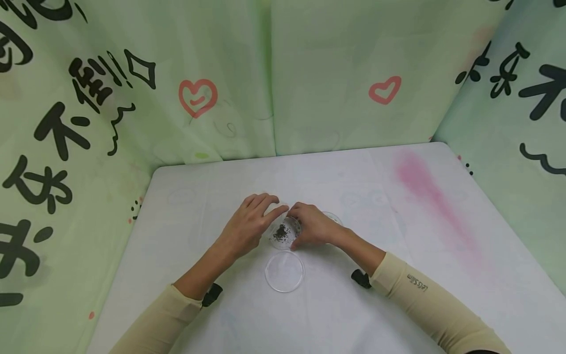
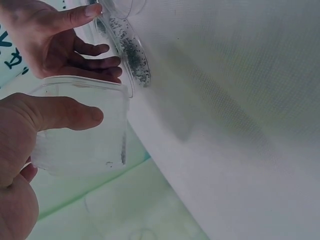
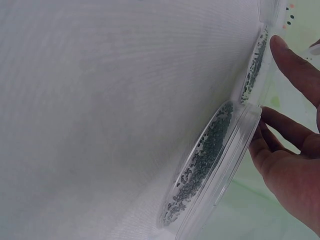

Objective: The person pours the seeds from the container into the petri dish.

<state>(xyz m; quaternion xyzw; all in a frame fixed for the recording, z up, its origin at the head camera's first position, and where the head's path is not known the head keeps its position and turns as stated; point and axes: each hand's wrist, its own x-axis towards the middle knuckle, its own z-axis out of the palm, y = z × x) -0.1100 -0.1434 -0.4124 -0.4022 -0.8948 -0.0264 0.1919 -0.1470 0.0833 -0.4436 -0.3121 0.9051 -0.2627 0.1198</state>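
Note:
A clear plastic box-like container (image 2: 82, 142) is gripped in my left hand (image 1: 249, 223), thumb lying along its side; a few dark specks cling inside. In the head view this container is barely visible. Below it on the table is a petri dish (image 1: 282, 235) holding dark granules. My right hand (image 1: 314, 225) curves round that dish, thumb at the near rim and fingertips at the far rim. A second petri dish (image 3: 202, 160), with a thicker layer of granules, lies beside the right hand; the hand largely hides it in the head view.
Nearer the body, a clear round dish or lid (image 1: 285, 273) lies against the first dish. White cloth (image 1: 353, 314) with a pink stain covers the table. Green curtains (image 1: 318, 118) with black writing and red hearts stand behind and at both sides.

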